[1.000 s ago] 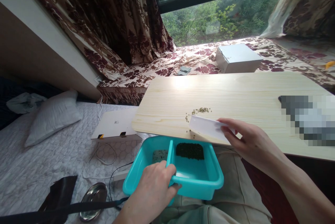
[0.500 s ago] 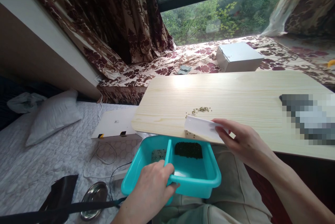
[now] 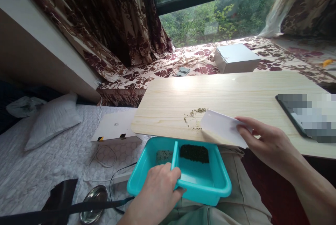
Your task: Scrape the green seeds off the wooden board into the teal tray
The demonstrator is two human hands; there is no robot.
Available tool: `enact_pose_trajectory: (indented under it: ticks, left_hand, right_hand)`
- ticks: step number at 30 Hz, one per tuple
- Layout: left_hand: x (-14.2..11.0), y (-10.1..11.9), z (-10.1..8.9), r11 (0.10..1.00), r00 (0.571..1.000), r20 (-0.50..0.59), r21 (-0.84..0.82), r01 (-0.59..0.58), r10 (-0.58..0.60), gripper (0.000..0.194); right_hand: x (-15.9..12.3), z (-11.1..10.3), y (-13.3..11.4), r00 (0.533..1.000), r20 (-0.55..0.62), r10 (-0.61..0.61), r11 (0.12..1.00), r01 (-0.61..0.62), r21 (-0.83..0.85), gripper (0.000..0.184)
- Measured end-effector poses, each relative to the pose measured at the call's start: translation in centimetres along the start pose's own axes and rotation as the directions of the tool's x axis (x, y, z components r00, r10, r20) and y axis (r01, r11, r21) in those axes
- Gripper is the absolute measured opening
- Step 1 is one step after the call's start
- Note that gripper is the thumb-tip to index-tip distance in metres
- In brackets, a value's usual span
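My left hand grips the near rim of a turquoise two-compartment tub, where the divider meets it. Dark small grains lie heaped in the tub's right compartment; a thin scatter of specks covers part of the left one. The tub sits just below the table's near edge. In my right hand is a white card or sheet, pinched at its right end and tilted over the tabletop. Left of the card, small brownish-green seeds or grains are strewn in a loose curve on the wood.
A pale wooden table spans the middle, with a blurred dark-edged tablet-like device on its right. Behind stands a white box on the floral sill. On the bed are another white box, a metal dish and cables.
My right hand has moved the white card to the right, away from the grains, uncovering more of them near the table edge. My left hand still holds the tub, slightly further right in view.
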State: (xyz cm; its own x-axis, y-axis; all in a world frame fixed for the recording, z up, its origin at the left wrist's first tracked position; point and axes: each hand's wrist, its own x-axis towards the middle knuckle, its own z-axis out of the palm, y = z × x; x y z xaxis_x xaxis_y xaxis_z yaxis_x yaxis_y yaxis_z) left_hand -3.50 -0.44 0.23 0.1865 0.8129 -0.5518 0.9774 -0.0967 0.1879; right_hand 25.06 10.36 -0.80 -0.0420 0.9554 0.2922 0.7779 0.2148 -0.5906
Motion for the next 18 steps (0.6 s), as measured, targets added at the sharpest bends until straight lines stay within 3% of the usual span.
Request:
enact_pose_trajectory:
  ticks: [7, 18]
  left_hand:
    - [0.19, 0.99, 0.15, 0.998, 0.998, 0.014, 0.009, -0.061, 0.061, 0.009]
    - [0.3, 0.73, 0.16, 0.999, 0.999, 0.001, 0.004, -0.044, 0.044, 0.008]
  right_hand:
    - [-0.22, 0.18, 0.6, 0.994, 0.053, 0.093, 0.995, -0.094, 0.022, 0.039]
    - [0.51, 0.83, 0.57, 0.998, 0.062, 0.018, 0.998, -0.022, 0.06, 0.038]
